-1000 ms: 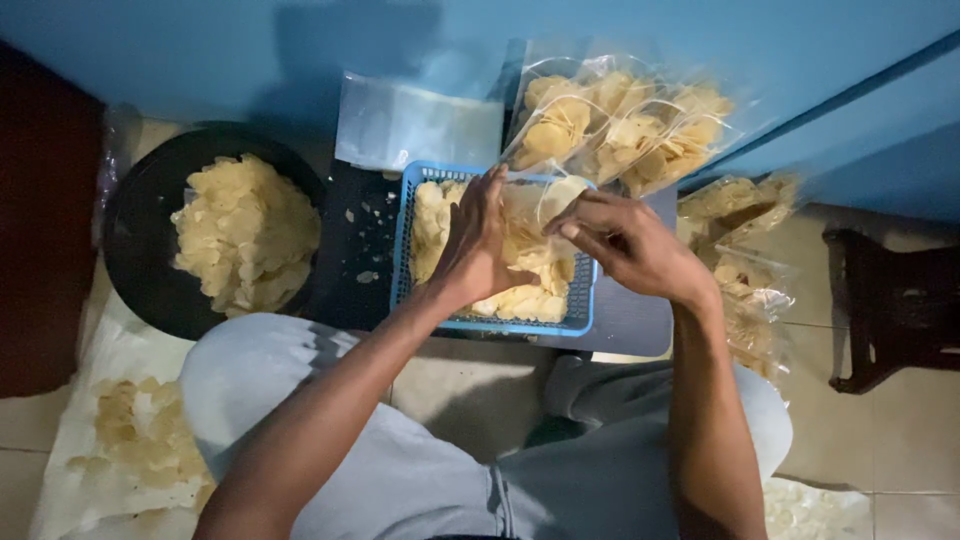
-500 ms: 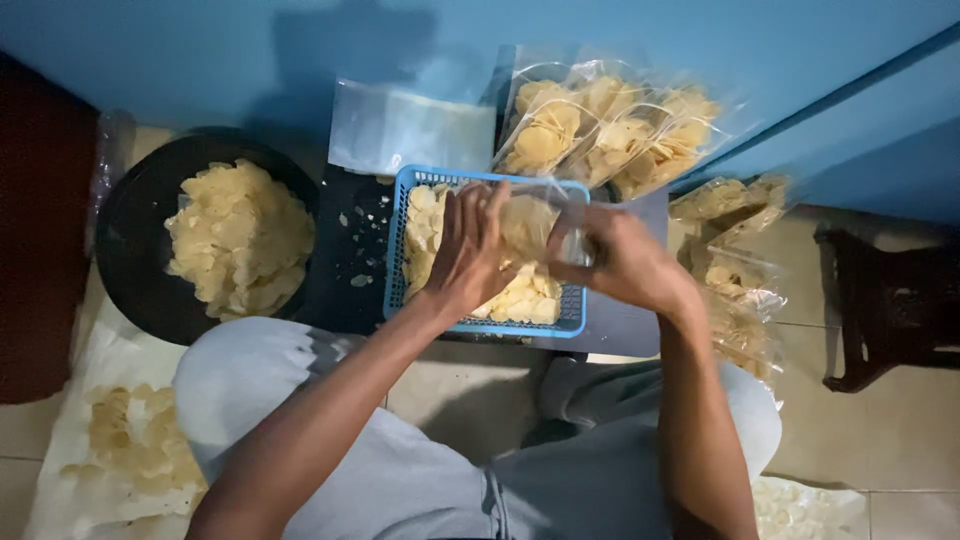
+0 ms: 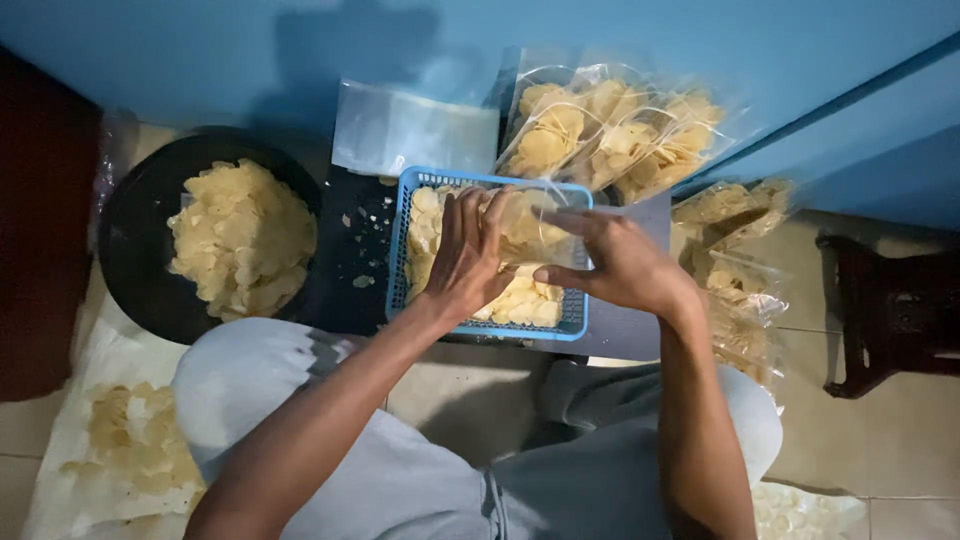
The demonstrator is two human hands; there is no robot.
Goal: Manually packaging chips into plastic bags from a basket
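A blue plastic basket (image 3: pixel 485 327) full of pale round chips stands on a dark board in front of my knees. Over it my left hand (image 3: pixel 465 252) and my right hand (image 3: pixel 618 262) hold a clear plastic bag (image 3: pixel 532 222) with chips inside. The left hand lies flat against the bag's left side. My right hand pinches the bag's right edge between thumb and fingers.
A black bowl (image 3: pixel 135 262) heaped with chips is at the left. Empty clear bags (image 3: pixel 415 128) lean on the blue wall, filled chip bags (image 3: pixel 610 125) beside them and more (image 3: pixel 735 285) at the right. A dark stool (image 3: pixel 890 305) stands far right. Chips lie on white paper (image 3: pixel 95 455).
The bag has filled out and shifted between my hands. My right hand has opened from a closed grip to a pinch at the bag's edge; the left hand stays against the bag.
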